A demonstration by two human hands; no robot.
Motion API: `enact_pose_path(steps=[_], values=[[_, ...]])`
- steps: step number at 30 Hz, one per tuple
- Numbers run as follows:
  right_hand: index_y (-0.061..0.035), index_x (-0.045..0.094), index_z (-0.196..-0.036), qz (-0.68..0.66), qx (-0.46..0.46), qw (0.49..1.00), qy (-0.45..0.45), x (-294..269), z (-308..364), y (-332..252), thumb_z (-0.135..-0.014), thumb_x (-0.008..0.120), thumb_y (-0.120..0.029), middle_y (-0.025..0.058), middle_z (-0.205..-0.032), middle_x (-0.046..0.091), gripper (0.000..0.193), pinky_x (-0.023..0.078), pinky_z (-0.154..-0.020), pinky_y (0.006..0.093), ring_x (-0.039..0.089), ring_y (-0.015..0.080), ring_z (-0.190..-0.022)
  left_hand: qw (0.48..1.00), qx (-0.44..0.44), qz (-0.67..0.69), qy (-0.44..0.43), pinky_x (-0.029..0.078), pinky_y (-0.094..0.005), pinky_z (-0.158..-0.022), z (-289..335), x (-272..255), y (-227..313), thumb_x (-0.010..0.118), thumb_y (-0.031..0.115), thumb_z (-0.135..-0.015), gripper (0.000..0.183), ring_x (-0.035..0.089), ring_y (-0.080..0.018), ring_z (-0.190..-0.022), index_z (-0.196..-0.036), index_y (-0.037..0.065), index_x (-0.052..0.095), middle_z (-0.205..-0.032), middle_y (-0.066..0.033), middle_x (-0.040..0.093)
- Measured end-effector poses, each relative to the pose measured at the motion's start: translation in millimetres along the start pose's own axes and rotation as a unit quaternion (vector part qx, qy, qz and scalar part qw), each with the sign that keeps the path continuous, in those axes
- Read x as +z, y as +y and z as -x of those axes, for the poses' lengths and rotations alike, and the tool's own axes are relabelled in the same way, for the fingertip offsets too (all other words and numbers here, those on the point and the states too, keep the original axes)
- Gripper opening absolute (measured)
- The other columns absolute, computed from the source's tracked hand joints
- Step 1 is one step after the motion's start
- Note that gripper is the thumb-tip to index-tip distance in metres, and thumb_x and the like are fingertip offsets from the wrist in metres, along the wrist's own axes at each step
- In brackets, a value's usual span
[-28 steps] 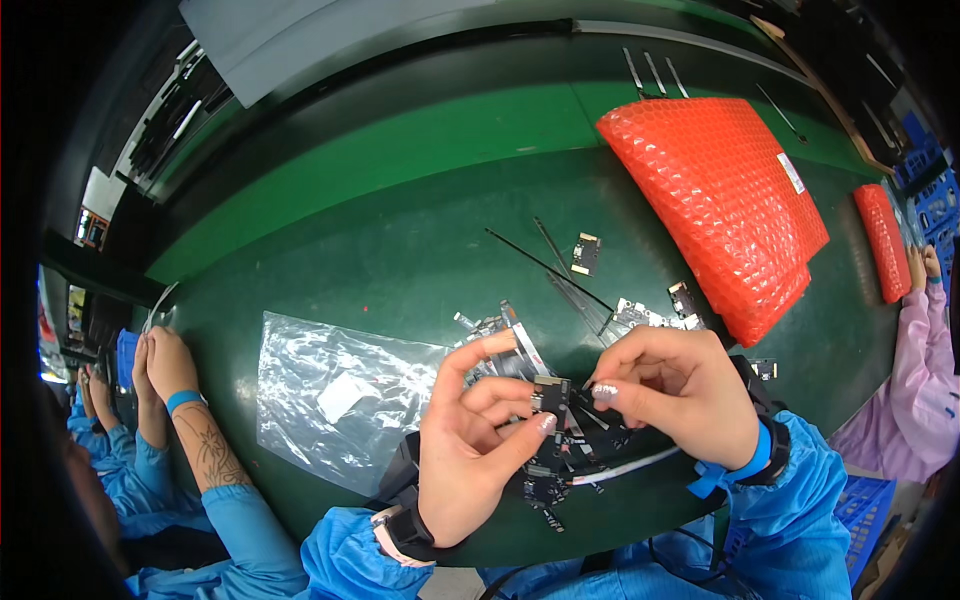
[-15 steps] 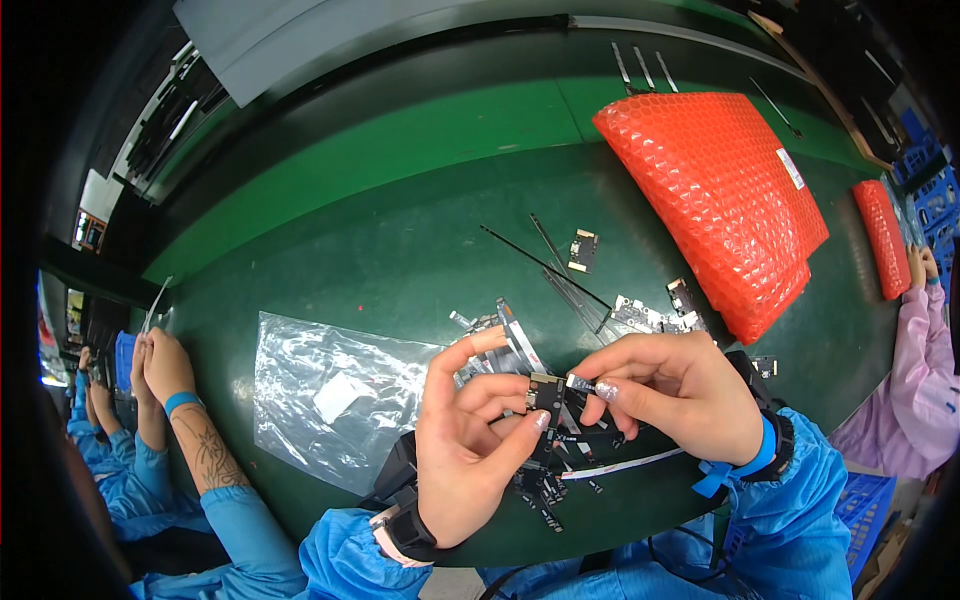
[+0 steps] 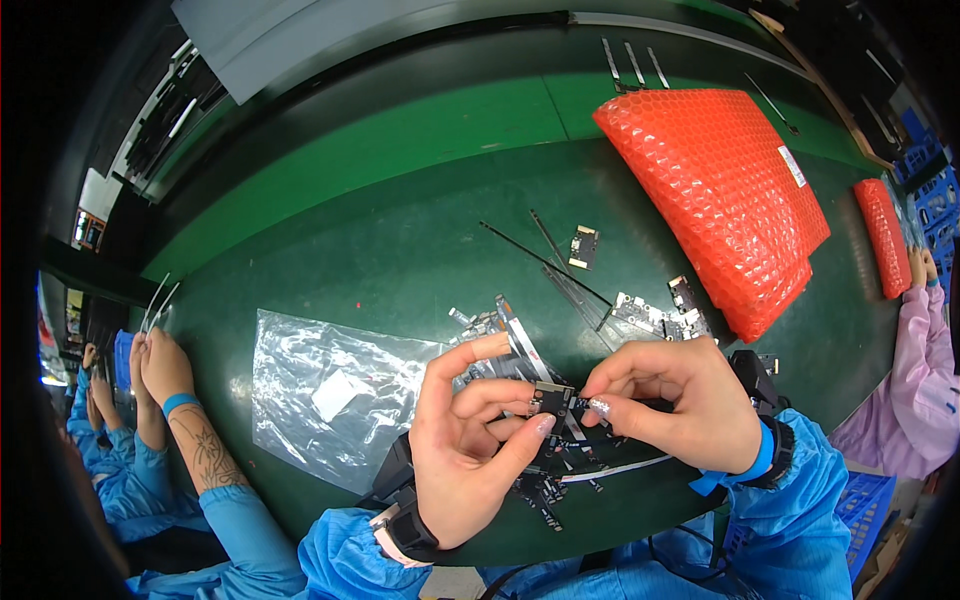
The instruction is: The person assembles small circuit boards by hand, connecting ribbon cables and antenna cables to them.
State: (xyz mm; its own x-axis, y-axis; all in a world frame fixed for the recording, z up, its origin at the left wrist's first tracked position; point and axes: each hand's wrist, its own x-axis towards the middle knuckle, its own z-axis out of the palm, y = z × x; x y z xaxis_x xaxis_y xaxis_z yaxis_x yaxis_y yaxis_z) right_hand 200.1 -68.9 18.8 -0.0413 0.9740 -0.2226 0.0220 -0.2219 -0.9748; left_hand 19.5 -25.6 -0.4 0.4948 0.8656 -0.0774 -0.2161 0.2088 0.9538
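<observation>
My left hand (image 3: 462,452) pinches a small black circuit board (image 3: 553,398) between thumb and fingers, with its index finger raised. At the board's right edge, my right hand (image 3: 690,408) closes thumb and forefinger on the end of a dark flat cable (image 3: 579,405). Whether the cable end is seated in the board's connector I cannot tell; the fingertips partly cover it. Below and behind my hands lies a pile of dark flat cables (image 3: 543,492) with small connectors. A long white-and-black strip (image 3: 618,468) runs beneath my right hand.
A clear plastic bag (image 3: 335,400) lies left of my hands. Several loose boards (image 3: 583,247) and thin black strips (image 3: 530,252) lie beyond them. A large red bubble-wrap package (image 3: 715,200) stands at the right. Co-workers' hands (image 3: 165,370) show at the left and far right.
My right hand has turned slightly and brought the cable end against the board's edge; its pale tip no longer shows. The board has tilted a little. At left, the co-worker's white strips have shifted.
</observation>
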Motion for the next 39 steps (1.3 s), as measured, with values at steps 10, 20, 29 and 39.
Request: enact_pose_path(steps=[10, 20, 29, 39], values=[[0.0002, 0.044, -0.098, -0.319, -0.153, 0.932, 0.079, -29, 3, -9, -0.087, 0.046, -0.006, 0.0209, -0.099, 0.059, 0.013, 0.050, -0.079, 0.0367, 0.062, 0.0289, -0.089, 0.999, -0.009, 0.047, 0.016, 0.050, -0.0278, -0.076, 1, 1, 1, 0.050, -0.016, -0.077, 0.053, 0.060, -0.0221, -0.088, -0.121, 0.001, 0.026, -0.099, -0.0134, 0.050], [0.0039, 0.038, -0.116, -0.300, -0.110, 0.933, 0.168, -32, 4, -16, -0.089, 0.044, -0.019, 0.0213, -0.117, 0.050, 0.036, 0.053, -0.078, 0.0377, 0.059, 0.0299, -0.097, 0.996, 0.051, -0.068, -0.037, 0.045, -0.0256, -0.079, 0, -9, -7, 0.044, -0.014, -0.080, 0.020, 0.056, -0.0186, -0.093, -0.096, -0.010, 0.054, -0.108, -0.0119, 0.044], [0.0043, 0.038, -0.115, -0.300, -0.113, 0.928, 0.190, -25, -5, -9, -0.090, 0.043, -0.017, 0.0215, -0.117, 0.049, 0.033, 0.052, -0.081, 0.0381, 0.057, 0.0289, -0.100, 0.988, 0.075, -0.124, -0.055, 0.045, -0.0250, -0.082, 2, -12, -2, 0.049, -0.010, -0.079, 0.016, 0.055, -0.0167, -0.094, -0.093, -0.009, 0.058, -0.107, -0.0118, 0.046], [0.0046, 0.039, -0.113, -0.308, -0.125, 0.924, 0.189, -26, -5, -7, -0.090, 0.044, -0.016, 0.0213, -0.115, 0.050, 0.031, 0.051, -0.082, 0.0393, 0.057, 0.0292, -0.100, 0.994, 0.057, -0.087, -0.039, 0.047, -0.0260, -0.082, 2, -9, -7, 0.056, -0.011, -0.077, 0.014, 0.055, -0.0157, -0.093, -0.090, -0.008, 0.059, -0.107, -0.0117, 0.047]])
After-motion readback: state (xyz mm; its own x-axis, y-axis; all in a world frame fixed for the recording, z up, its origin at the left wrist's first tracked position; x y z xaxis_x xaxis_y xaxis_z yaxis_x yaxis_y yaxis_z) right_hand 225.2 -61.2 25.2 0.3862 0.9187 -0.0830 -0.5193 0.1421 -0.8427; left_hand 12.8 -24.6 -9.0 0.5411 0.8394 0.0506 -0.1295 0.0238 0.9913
